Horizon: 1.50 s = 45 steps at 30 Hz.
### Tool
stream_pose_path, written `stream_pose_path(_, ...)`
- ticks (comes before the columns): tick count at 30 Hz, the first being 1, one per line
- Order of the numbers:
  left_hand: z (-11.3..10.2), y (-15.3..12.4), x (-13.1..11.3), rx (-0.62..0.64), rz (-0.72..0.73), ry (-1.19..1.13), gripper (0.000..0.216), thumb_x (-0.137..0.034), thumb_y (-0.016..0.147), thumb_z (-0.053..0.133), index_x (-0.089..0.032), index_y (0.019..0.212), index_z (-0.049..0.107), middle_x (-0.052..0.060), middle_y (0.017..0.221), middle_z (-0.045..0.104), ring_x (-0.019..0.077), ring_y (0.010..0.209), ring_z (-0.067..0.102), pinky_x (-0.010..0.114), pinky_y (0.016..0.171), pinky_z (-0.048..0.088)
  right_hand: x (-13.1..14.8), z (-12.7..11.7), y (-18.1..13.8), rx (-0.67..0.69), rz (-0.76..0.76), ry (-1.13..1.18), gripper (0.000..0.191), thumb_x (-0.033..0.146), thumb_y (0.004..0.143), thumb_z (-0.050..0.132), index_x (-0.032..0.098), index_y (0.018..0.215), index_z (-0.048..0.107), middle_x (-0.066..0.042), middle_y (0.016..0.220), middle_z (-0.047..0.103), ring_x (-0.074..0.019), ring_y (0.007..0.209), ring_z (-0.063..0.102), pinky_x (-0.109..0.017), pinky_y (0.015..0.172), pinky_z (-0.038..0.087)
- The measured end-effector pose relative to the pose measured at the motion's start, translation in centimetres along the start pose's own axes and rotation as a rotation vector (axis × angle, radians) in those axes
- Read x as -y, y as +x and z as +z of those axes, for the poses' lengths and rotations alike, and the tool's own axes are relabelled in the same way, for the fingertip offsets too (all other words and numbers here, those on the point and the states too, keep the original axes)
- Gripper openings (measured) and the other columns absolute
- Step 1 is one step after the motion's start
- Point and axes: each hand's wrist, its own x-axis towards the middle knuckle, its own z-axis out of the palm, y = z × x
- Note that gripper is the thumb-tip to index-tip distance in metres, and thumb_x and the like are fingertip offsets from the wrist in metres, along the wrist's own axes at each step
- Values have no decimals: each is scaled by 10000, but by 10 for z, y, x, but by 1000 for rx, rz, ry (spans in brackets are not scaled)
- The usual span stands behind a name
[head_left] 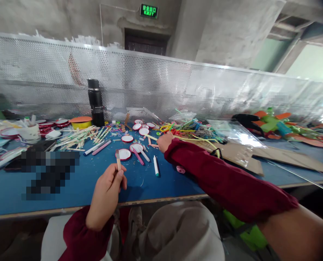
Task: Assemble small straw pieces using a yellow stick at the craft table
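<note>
My left hand (pixel 107 194) is closed, pinching a flat wooden craft stick (pixel 118 158) upright near the table's front edge. Behind the stick's upper end lies a round white disc with a red rim (pixel 125 154). My right hand (pixel 165 141) reaches forward at the left end of a heap of coloured cords (pixel 199 129). Its fingers are curled together, and what they hold is hidden. A pale yellow strip (pixel 149 137) sticks out by its fingertips. Nearer to me lie a white marker with a green tip (pixel 156 166) and a pink marker (pixel 138 156).
A black flask (pixel 95 103) stands by the perforated metal screen (pixel 156 79). Bundled sticks (pixel 77 138) lie left, beside a white cup of pens (pixel 30 133). At the right are cardboard pieces (pixel 241 157) and a clear plastic bag (pixel 237 134).
</note>
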Motion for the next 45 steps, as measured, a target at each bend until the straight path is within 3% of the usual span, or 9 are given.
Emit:
stream_pose_path(4, 0, 1, 1, 3, 0, -36, 268, -472, 1018, 451, -227, 1030, 557, -54, 655, 595, 130, 586, 500, 253, 608, 391, -13, -10, 0, -15, 37, 23, 231, 295, 883, 668, 144, 1001, 797, -198, 1041, 787, -318, 1018, 720, -441, 923, 426)
stream_pose_path(7, 1, 1, 0, -7, 1, -57, 262, -465, 1014, 453, -225, 1028, 557, -50, 648, 598, 132, 575, 498, 252, 592, 384, -34, -36, -13, -121, 91, 43, 369, 432, 982, 536, 148, 1045, 763, -191, 1033, 781, -309, 990, 710, -423, 888, 435)
stream_pose_path(11, 2, 2, 1, -29, 30, -68, 257, -452, 1005, 458, -216, 1019, 558, -37, 653, 616, 136, 590, 515, 248, 586, 386, -42, -76, -57, -528, 102, 472, 398, 529, 1000, 499, 199, 1095, 700, -54, 773, 729, -191, 686, 630, -324, 721, 441)
stream_pose_path(16, 2, 4, 5, -30, 43, -54, 248, -442, 1012, 441, -218, 1035, 543, -43, 642, 611, 135, 592, 521, 251, 600, 392, 14, -72, -127, -580, -206, 1358, 260, 399, 953, 595, 234, 1138, 676, 38, 681, 603, -111, 539, 503, -254, 554, 411)
stream_pose_path(22, 2, 6, 7, -4, 49, -28, 257, -438, 1002, 438, -222, 1111, 525, -43, 646, 613, 153, 590, 524, 263, 606, 394, 92, -21, -150, -499, -266, 2024, 290, 359, 974, 497, 226, 1130, 702, -70, 946, 761, -223, 896, 717, -350, 798, 559)
stream_pose_path(26, 4, 6, 7, 18, 45, -29, 232, -437, 1013, 431, -226, 1070, 510, -43, 653, 619, 151, 575, 504, 267, 602, 395, 111, -14, -139, -708, -174, 1898, 260, 318, 856, 734, 256, 1097, 657, -16, 859, 723, -183, 767, 668, -303, 704, 534)
stream_pose_path(30, 5, 6, 7, 18, 50, -38, 257, -454, 1023, 412, -219, 1042, 514, -36, 646, 631, 147, 574, 517, 265, 599, 400, 118, -20, -129, -826, -41, 1859, 189, 410, 920, 679, 230, 875, 644, 21, 659, 591, -140, 579, 524, -266, 540, 434)
stream_pose_path(37, 5, 6, 5, 18, 31, -35, 251, -445, 1016, 422, -221, 1051, 529, -34, 639, 643, 136, 551, 503, 243, 573, 390, 127, -19, -128, -879, -35, 1912, 128, 340, 942, 602, 220, 949, 645, 0, 695, 657, -171, 632, 619, -285, 578, 469)
stream_pose_path(45, 6, 6, 3, 42, 60, 23, 242, -428, 1010, 433, -224, 1002, 564, -23, 692, 632, 145, 595, 534, 250, 601, 395, 133, -20, -130, -1016, -78, 1530, 112, 235, 923, 582, 237, 821, 628, -29, 752, 674, -216, 782, 637, -366, 740, 498)
